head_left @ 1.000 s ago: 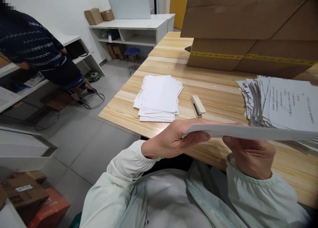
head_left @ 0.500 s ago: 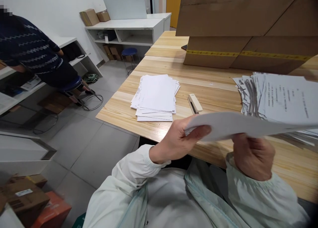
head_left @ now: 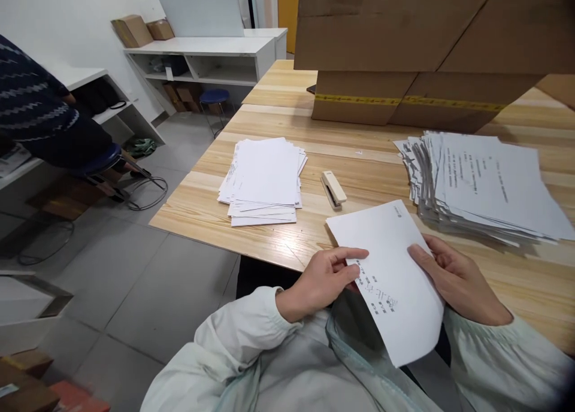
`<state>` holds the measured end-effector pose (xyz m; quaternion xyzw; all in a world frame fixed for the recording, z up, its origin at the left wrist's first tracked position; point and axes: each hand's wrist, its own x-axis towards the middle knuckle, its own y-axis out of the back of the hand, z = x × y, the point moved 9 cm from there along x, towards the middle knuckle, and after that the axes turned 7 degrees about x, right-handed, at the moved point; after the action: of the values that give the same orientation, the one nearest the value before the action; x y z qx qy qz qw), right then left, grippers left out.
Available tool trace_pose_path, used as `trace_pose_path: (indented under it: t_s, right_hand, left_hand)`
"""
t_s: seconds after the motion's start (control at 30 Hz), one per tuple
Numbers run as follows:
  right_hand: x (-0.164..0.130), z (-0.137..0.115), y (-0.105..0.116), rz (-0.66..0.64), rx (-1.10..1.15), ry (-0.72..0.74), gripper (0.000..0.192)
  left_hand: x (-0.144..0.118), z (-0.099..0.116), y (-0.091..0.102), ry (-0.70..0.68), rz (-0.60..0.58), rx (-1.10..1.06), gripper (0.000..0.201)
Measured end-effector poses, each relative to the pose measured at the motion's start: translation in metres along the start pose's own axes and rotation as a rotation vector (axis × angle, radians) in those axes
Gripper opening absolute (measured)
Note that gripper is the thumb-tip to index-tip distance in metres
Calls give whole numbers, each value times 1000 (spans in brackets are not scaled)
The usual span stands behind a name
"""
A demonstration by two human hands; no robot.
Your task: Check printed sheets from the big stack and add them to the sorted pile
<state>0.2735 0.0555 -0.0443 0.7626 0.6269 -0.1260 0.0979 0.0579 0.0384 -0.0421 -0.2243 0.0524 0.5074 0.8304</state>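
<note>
Tilting paper (head_left: 395,238) from edge-on to face-up | our left hand (head_left: 326,280) and right hand (head_left: 460,277) pinch opposite edges | its print (head_left: 380,292) now faces us

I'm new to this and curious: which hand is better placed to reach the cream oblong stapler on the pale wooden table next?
Probably the left hand: it looks nearer the stapler; the right hand is farther off. Both hold the white printed paper.

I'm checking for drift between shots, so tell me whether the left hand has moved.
Yes: the left hand has shifted rightward and lower in view, judged against the left paper stack.
</note>
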Motion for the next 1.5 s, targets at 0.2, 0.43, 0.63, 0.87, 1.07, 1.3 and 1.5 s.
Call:
trace_pose_path:
  t_s: [0.2, 0.43, 0.63, 0.87, 1.07, 1.3, 1.5]
  right_hand:
    - [11, -9, -8, -20, -55, 54, 47]
    - [26, -17, -9, -67, -425, 188, 57]
    - [-10, -109, 4, 131, -1329, 751, 64]
    - [8, -183, -133, -326, -983, 1164, 29]
    - [99, -120, -225, -395, -1010, 1047, 33]
    - [99, -86, -235, -335, -1021, 1060, 29]
    - [95, -114, -225, -282, -943, 1099, 37]
  left_hand:
    - [14, 9, -2, 156, -1, -21, 43]
    - [41, 18, 9, 147, 99, 24, 56]
    - [47, 18, 15, 173, 120, 10, 61]
    - [47, 21, 14, 150, 96, -39, 56]
    - [47, 20, 15, 211, 93, -41, 57]
    - [51, 21, 11, 150, 47, -95, 43]
    - [44, 21, 10, 164, 54, -40, 53]
